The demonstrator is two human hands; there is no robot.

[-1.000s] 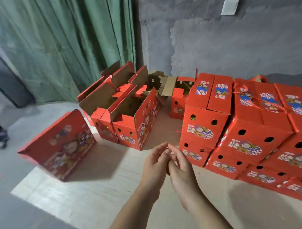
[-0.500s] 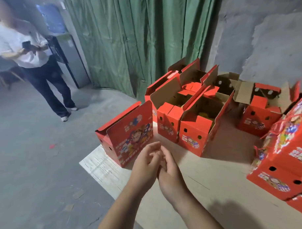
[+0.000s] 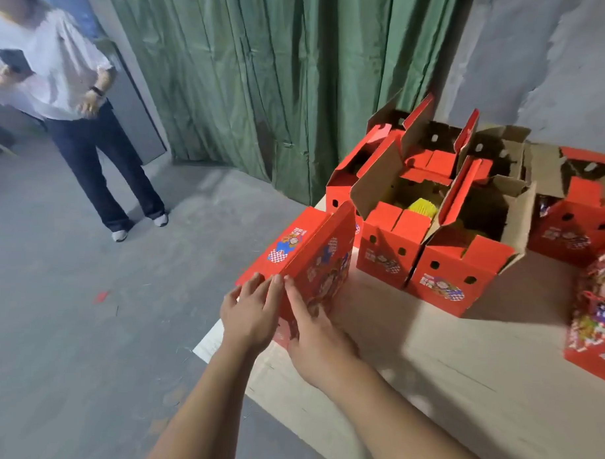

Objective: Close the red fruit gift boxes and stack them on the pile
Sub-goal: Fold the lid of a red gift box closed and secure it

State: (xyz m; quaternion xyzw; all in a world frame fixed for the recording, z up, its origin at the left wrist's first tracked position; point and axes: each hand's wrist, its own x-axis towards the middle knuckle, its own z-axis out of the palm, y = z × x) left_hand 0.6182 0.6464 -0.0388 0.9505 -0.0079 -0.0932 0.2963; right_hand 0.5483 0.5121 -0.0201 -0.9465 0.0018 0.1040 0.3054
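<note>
At nine o'clock a bystander (image 3: 69, 94) stands on the floor, well clear of your work. Your left hand (image 3: 248, 316) lies flat with straight fingers on the closed box (image 3: 313, 264), covering its near top corner; your right hand (image 3: 316, 336) presses, fingers straight, on the printed side face just beside it. Neither hand is curled round anything yet. The box sits tilted at the table's (image 3: 426, 371) left edge, its long axis running from your hands toward one o'clock, so both hands meet only the near end and the far end is unsupported. At one to two o'clock the open boxes (image 3: 441, 254) wait with flaps up, yellow filling showing. The pile (image 3: 596, 329) lies at three o'clock, on your right hand's side, so the carry likely swings rightward across the table.
</note>
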